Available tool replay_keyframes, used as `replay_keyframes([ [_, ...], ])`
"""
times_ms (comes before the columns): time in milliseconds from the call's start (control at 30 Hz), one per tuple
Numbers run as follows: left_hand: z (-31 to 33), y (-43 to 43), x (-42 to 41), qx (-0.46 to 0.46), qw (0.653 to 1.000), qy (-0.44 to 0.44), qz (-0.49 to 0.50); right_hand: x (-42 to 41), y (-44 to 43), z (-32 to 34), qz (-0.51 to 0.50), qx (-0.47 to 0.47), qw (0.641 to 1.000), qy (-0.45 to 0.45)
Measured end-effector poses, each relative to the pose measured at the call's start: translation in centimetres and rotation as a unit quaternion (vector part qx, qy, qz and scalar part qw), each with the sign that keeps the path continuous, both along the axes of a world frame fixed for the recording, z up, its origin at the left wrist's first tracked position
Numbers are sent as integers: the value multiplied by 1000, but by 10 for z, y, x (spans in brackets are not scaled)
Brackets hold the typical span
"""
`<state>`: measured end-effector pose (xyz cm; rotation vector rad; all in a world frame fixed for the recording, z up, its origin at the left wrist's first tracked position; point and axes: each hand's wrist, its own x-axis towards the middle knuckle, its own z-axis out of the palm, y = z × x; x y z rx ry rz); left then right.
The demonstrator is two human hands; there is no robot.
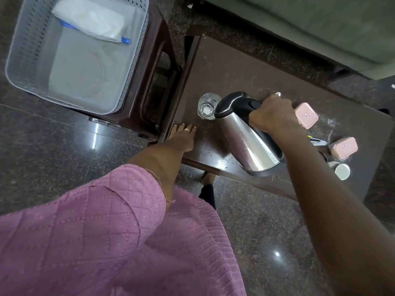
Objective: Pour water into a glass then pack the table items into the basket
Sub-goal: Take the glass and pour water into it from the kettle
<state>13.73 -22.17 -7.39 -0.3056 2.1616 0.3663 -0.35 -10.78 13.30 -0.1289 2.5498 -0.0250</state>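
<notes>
Nearest the camera, a quilted pink sleeve point(89, 221) with stitched diamonds fills the lower left. From it the left hand point(182, 138) lies flat on the near edge of the dark brown glossy table point(230, 67), fingers spread, a ring on one, holding nothing. On the other side, the right hand point(272, 114) is clamped around the black handle of the brushed-steel electric kettle point(248, 135), which is tipped with its black lid and spout leaning over the clear round drinking glass point(208, 106). The glass stands upright on the table, just beside the spout; whether water is flowing is hard to make out. By the right forearm, a small white cup point(342, 171) shows only its rim. Behind it sit two pale pink rounded-rectangle lidded boxes point(306, 115), each with a small label too tiny to read. Farther left, the grey perforated plastic basket point(25, 67) rests on a dark brown stool point(154, 82), holding a white folded packet point(92, 20) with a blue strip, cut off at the top.
</notes>
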Motion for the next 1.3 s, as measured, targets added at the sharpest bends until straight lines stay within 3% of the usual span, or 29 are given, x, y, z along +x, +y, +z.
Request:
replay_keyframes([
  [1300,11,11,-4,20,999,32,12,8,4,3,10,-6,1000,-3],
])
